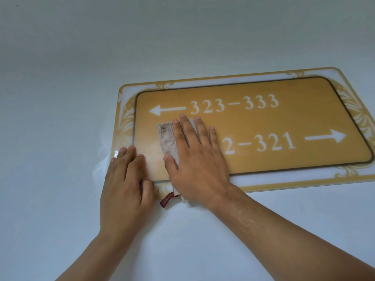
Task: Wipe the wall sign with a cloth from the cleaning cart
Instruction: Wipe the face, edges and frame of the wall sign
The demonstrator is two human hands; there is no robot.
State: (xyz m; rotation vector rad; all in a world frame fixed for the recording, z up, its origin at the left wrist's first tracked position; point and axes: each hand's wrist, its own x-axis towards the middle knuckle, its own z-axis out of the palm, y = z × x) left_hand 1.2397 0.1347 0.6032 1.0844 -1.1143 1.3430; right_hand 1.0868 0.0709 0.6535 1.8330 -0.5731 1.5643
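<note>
A gold wall sign [263, 122] with white arrows and room numbers hangs on the white wall, framed by a clear ornate border. My right hand [197, 157] lies flat with straight fingers on a beige folded cloth [167, 138], pressing it against the sign's lower left part. A dark red tag [166, 200] of the cloth hangs below the sign's bottom edge. My left hand [125, 185] rests flat on the sign's lower left corner, fingers straight, holding nothing.
Plain white wall [81, 57] surrounds the sign on all sides. A smudged, glossy patch [101, 165] shows on the wall just left of the sign's corner.
</note>
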